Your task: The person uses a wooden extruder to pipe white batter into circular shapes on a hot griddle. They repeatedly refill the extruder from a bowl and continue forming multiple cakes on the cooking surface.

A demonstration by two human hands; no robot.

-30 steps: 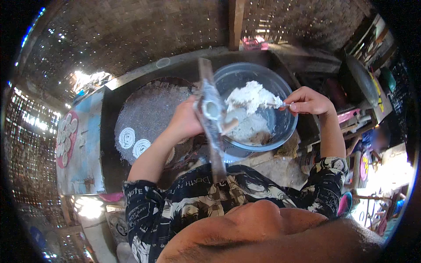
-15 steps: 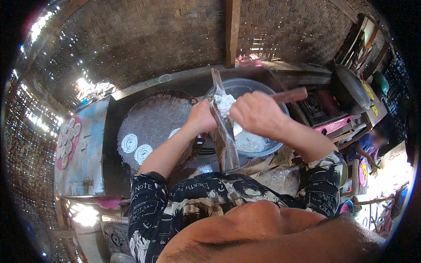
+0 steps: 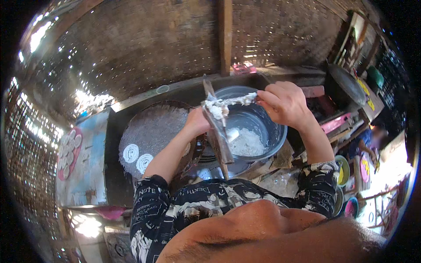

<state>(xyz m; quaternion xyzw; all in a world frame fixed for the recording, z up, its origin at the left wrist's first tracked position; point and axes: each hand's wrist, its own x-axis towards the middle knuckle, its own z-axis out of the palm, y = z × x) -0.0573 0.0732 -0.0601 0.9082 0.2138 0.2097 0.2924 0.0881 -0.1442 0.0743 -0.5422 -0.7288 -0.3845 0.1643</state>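
Observation:
My left hand is closed round a long, worn wooden piece tilted over a grey basin. White dough clings around an opening in its upper part. My right hand is closed on a wooden stick, whose reddish-brown end shows beyond my fist. The stick's other part is coated in white dough and reaches left to the wooden piece. In the basin lie more crumbly white dough and a small white object, perhaps a cup.
On the left is a round mesh tray with white dough coils. Further left, a pink plate of round pieces sits on a bluish board. A large wok and pink-fronted stove stand right. Another person is beyond.
My right hand has moved right and slightly up, drawing the stick out so its dough-coated length shows. The wooden piece has shifted slightly left, and more of the basin is visible.

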